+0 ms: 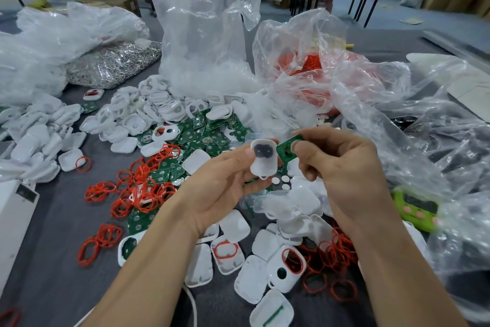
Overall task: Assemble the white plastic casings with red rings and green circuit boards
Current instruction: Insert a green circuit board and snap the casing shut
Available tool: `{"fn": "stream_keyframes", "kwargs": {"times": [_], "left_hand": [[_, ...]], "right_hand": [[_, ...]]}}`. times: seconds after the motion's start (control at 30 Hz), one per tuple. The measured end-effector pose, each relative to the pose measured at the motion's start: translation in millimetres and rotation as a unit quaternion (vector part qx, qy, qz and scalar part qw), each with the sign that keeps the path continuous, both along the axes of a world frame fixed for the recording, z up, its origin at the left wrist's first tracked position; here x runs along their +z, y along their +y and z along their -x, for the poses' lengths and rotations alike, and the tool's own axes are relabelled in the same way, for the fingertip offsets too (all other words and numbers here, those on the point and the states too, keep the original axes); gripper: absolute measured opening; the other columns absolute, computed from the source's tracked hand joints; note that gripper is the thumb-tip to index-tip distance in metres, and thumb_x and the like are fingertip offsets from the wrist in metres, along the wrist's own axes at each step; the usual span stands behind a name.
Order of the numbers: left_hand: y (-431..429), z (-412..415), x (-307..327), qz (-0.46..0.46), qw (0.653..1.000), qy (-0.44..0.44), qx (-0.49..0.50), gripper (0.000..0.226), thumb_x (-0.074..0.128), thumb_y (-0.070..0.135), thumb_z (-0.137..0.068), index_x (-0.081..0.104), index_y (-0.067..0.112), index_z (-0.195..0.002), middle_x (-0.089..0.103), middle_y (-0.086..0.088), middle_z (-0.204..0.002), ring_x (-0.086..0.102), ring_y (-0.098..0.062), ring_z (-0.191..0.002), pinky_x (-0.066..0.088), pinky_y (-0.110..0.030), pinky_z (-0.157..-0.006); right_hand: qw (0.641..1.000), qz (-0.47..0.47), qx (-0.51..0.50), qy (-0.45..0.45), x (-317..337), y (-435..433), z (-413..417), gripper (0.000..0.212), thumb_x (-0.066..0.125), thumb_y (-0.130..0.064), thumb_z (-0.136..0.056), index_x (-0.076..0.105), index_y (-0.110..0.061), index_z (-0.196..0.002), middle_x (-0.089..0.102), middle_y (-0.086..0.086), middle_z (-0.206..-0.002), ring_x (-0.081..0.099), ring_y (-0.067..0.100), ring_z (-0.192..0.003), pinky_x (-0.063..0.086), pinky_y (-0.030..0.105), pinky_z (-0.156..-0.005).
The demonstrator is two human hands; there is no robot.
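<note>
My left hand (222, 180) holds a white plastic casing (264, 159) up over the table, its hollow side toward me with a dark patch inside. My right hand (342, 165) pinches a green circuit board (287, 150) just right of the casing, close to its upper edge. Below lie loose white casings (233, 226), red rings (138, 180) and more green circuit boards (209, 135) in heaps on the grey table. One casing (287, 265) near my right forearm has a red ring in it.
Large clear plastic bags stand behind: one with white parts (206, 43), one with red rings (313, 66), one with metal pieces (114, 64). A green timer (416, 207) lies at the right. A white box (16, 215) sits at the left edge. A person sits at the back.
</note>
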State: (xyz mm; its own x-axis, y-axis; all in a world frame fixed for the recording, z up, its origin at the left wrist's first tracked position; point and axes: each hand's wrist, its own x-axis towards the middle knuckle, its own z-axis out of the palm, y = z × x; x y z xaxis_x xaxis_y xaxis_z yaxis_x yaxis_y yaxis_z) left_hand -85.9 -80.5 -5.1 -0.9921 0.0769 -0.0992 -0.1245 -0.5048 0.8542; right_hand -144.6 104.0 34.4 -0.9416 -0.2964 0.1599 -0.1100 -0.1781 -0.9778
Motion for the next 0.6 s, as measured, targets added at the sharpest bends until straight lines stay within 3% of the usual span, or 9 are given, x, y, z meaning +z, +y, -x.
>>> {"fn": "stream_keyframes", "kwargs": {"times": [0.13, 0.23, 0.3, 0.37, 0.47, 0.6], "left_hand": [[-0.1, 0.1, 1.7, -0.011, 1.000, -0.007, -0.003, 0.038, 0.058, 0.028, -0.094, 0.073, 0.016, -0.127, 0.074, -0.004, -0.112, 0.070, -0.014, -0.099, 0.057, -0.032, -0.091], [-1.1, -0.8, 2.1, -0.013, 1.000, 0.005, -0.014, 0.032, 0.065, 0.023, -0.092, 0.076, 0.021, -0.122, 0.074, -0.006, -0.118, 0.071, -0.015, -0.104, 0.057, -0.030, -0.092], [-1.9, -1.6, 1.8, -0.028, 0.999, 0.018, -0.022, 0.042, 0.085, 0.027, -0.080, 0.077, 0.023, -0.120, 0.075, -0.007, -0.120, 0.071, -0.017, -0.107, 0.057, -0.031, -0.092], [-2.4, -2.4, 1.6, -0.041, 0.998, 0.025, -0.026, 0.059, 0.095, 0.036, -0.065, 0.077, 0.022, -0.119, 0.074, -0.008, -0.120, 0.071, -0.018, -0.107, 0.057, -0.031, -0.090], [-1.7, -3.0, 2.8, -0.051, 0.998, 0.025, -0.027, 0.063, 0.097, 0.037, -0.062, 0.077, 0.021, -0.119, 0.074, -0.009, -0.120, 0.071, -0.019, -0.107, 0.057, -0.031, -0.090], [-2.0, -3.4, 4.1, -0.063, 0.997, 0.026, -0.025, 0.061, 0.095, 0.036, -0.064, 0.077, 0.021, -0.120, 0.074, -0.009, -0.120, 0.072, -0.018, -0.106, 0.057, -0.031, -0.092]], "right_hand": [[0.994, -0.107, -0.039, 0.008, -5.1, 0.4, 2.5, 0.035, 0.063, 0.001, -0.097, 0.081, -0.028, -0.103, 0.061, -0.010, -0.066, 0.046, 0.015, -0.053, 0.043, 0.022, -0.050], [0.974, -0.197, -0.107, 0.030, -9.2, 3.6, 6.2, 0.036, 0.055, -0.007, -0.102, 0.080, -0.033, -0.099, 0.058, -0.022, -0.051, 0.047, 0.031, -0.056, 0.044, 0.032, -0.042], [0.959, -0.232, -0.148, 0.062, -11.1, 6.6, 7.2, 0.034, 0.053, -0.014, -0.104, 0.077, -0.037, -0.099, 0.053, -0.017, -0.046, 0.039, 0.015, -0.038, 0.029, 0.019, -0.035], [0.947, -0.254, -0.170, 0.097, -9.5, 7.5, 6.6, 0.032, 0.057, -0.017, -0.101, 0.074, -0.042, -0.092, 0.065, -0.018, -0.063, 0.045, 0.006, -0.041, 0.034, 0.015, -0.039], [0.941, -0.268, -0.176, 0.107, -6.2, 5.9, 6.6, 0.028, 0.070, -0.014, -0.092, 0.072, -0.040, -0.082, 0.069, -0.025, -0.076, 0.061, 0.002, -0.058, 0.048, 0.013, -0.051], [0.936, -0.293, -0.179, 0.075, -7.9, 5.0, 5.0, 0.026, 0.074, -0.010, -0.087, 0.067, -0.035, -0.084, 0.073, -0.015, -0.079, 0.070, 0.007, -0.066, 0.060, 0.037, -0.068]]}}
